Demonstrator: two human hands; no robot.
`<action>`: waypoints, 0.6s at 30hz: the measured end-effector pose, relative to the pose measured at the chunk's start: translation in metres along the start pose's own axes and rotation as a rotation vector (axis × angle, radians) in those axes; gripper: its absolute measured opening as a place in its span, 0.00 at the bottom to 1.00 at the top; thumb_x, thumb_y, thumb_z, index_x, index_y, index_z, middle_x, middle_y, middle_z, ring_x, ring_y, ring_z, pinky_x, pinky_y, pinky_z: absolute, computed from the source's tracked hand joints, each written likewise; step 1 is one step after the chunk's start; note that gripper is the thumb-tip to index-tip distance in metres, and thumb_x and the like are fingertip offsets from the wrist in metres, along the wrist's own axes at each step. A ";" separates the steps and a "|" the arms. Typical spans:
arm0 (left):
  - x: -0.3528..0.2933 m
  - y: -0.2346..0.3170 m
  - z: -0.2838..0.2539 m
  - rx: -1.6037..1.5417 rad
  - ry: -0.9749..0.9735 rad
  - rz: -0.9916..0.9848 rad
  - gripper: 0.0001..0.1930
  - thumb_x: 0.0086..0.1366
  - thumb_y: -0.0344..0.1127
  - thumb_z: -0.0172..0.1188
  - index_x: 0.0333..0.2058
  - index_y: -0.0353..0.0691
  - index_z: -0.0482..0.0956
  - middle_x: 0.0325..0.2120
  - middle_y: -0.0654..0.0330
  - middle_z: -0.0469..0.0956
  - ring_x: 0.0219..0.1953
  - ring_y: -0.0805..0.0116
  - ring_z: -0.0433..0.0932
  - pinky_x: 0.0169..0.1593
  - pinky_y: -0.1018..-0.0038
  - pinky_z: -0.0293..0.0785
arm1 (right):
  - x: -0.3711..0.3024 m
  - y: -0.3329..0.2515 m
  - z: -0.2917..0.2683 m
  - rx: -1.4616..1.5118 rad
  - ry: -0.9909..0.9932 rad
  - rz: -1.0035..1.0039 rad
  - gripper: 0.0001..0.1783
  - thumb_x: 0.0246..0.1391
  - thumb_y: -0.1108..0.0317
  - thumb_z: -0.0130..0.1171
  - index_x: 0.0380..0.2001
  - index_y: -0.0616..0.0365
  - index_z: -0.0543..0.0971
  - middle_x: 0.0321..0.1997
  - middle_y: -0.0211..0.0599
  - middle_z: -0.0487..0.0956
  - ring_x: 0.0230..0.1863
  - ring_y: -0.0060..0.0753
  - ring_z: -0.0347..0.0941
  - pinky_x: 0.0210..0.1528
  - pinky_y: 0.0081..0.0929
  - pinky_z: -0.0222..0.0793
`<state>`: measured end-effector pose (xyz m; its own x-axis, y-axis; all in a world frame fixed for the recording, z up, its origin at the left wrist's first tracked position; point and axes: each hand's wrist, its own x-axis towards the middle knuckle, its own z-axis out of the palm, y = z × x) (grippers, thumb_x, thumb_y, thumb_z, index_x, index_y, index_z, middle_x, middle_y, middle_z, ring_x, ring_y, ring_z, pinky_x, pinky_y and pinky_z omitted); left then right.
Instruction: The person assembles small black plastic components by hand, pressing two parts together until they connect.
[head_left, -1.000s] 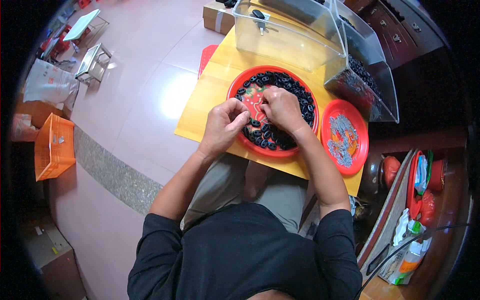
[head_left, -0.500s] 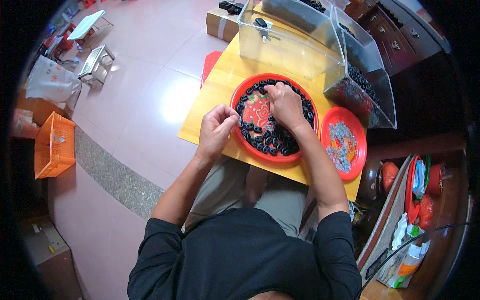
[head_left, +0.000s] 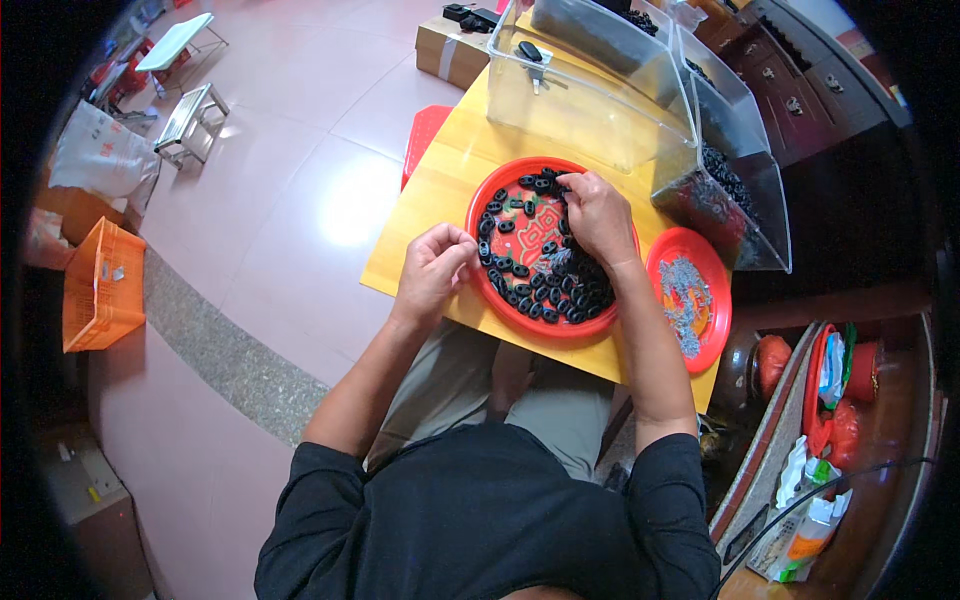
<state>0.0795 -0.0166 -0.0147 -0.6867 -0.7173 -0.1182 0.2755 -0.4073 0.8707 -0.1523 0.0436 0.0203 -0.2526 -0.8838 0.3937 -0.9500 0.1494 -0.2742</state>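
Centre frame — left hand (head_left: 432, 272) fingers pinched together at the large red tray (head_left: 478, 212) rim, right hand (head_left: 598, 215) curled over black oval parts (head_left: 548, 290) — many appear unsorted.

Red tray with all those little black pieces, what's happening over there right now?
A seated person works over a large red tray of small black pieces on a yellow table. The right hand reaches among the pieces toward the tray's far side. The left hand is curled at the tray's near left rim; whether it holds a piece cannot be seen. A smaller red plate of small greyish parts sits to the right, with clear plastic bins behind.
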 end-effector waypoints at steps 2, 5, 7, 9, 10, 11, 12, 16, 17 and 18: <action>-0.001 0.000 -0.001 -0.013 0.003 -0.016 0.04 0.60 0.30 0.52 0.26 0.41 0.71 0.18 0.68 0.72 0.18 0.85 0.64 0.21 0.88 0.59 | 0.001 0.000 -0.003 -0.187 0.016 0.029 0.09 0.46 0.69 0.52 0.33 0.54 0.78 0.30 0.42 0.74 0.35 0.46 0.73 0.36 0.41 0.71; -0.001 -0.002 -0.002 0.009 0.005 -0.026 0.04 0.60 0.30 0.52 0.26 0.40 0.71 0.18 0.68 0.72 0.18 0.84 0.65 0.21 0.88 0.59 | 0.000 0.001 0.001 -0.249 -0.012 0.031 0.11 0.45 0.71 0.55 0.36 0.54 0.76 0.32 0.42 0.73 0.37 0.46 0.72 0.38 0.41 0.70; 0.000 -0.003 -0.004 0.009 0.000 -0.006 0.04 0.61 0.30 0.52 0.27 0.40 0.71 0.19 0.68 0.72 0.18 0.85 0.65 0.21 0.88 0.59 | 0.002 -0.007 0.001 -0.265 0.006 0.005 0.10 0.44 0.70 0.55 0.34 0.54 0.76 0.31 0.41 0.73 0.37 0.44 0.72 0.37 0.40 0.70; -0.001 -0.003 -0.004 0.017 -0.001 0.001 0.04 0.61 0.30 0.52 0.27 0.40 0.71 0.19 0.68 0.72 0.18 0.85 0.65 0.21 0.88 0.59 | 0.001 -0.017 -0.001 -0.147 0.029 -0.040 0.09 0.43 0.69 0.57 0.31 0.54 0.77 0.30 0.38 0.73 0.36 0.42 0.72 0.35 0.38 0.70; -0.003 -0.002 -0.004 0.029 -0.002 0.007 0.04 0.61 0.30 0.52 0.27 0.40 0.72 0.19 0.68 0.72 0.18 0.85 0.65 0.21 0.87 0.60 | 0.002 -0.021 0.003 -0.143 0.028 -0.044 0.09 0.43 0.69 0.57 0.31 0.54 0.77 0.30 0.38 0.73 0.36 0.42 0.72 0.35 0.38 0.70; -0.004 -0.002 -0.004 0.031 0.003 0.009 0.04 0.61 0.30 0.52 0.27 0.40 0.72 0.19 0.68 0.72 0.18 0.85 0.65 0.21 0.87 0.60 | 0.003 -0.026 0.007 -0.101 0.012 -0.109 0.08 0.42 0.69 0.58 0.30 0.54 0.77 0.30 0.37 0.73 0.36 0.41 0.72 0.35 0.37 0.70; -0.004 -0.001 -0.003 0.025 0.001 0.013 0.04 0.61 0.31 0.52 0.27 0.40 0.72 0.19 0.68 0.72 0.18 0.85 0.65 0.21 0.87 0.59 | 0.005 -0.030 0.010 -0.065 -0.005 -0.170 0.07 0.41 0.69 0.59 0.29 0.54 0.78 0.29 0.36 0.72 0.35 0.40 0.72 0.34 0.37 0.70; -0.003 -0.001 -0.003 0.042 0.001 0.034 0.04 0.62 0.31 0.52 0.27 0.40 0.72 0.19 0.68 0.73 0.18 0.85 0.65 0.21 0.88 0.59 | 0.009 -0.037 0.029 -0.198 -0.101 -0.194 0.06 0.38 0.68 0.61 0.23 0.55 0.76 0.28 0.37 0.72 0.35 0.40 0.72 0.33 0.35 0.71; -0.003 -0.001 -0.003 0.041 0.003 0.035 0.04 0.62 0.31 0.52 0.27 0.40 0.72 0.19 0.68 0.73 0.18 0.85 0.65 0.21 0.88 0.59 | 0.011 -0.037 0.029 -0.207 -0.060 -0.243 0.04 0.42 0.70 0.52 0.20 0.57 0.74 0.27 0.40 0.73 0.32 0.40 0.73 0.29 0.34 0.73; -0.004 -0.002 -0.003 0.039 -0.003 0.040 0.04 0.62 0.31 0.52 0.28 0.40 0.72 0.19 0.68 0.73 0.18 0.85 0.65 0.21 0.88 0.59 | 0.011 -0.038 0.030 -0.205 -0.061 -0.246 0.04 0.42 0.70 0.52 0.20 0.57 0.74 0.27 0.40 0.73 0.32 0.40 0.73 0.29 0.34 0.73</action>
<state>0.0832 -0.0148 -0.0168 -0.6779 -0.7307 -0.0810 0.2764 -0.3553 0.8929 -0.1135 0.0149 0.0085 -0.0054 -0.9286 0.3711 -0.9999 0.0087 0.0073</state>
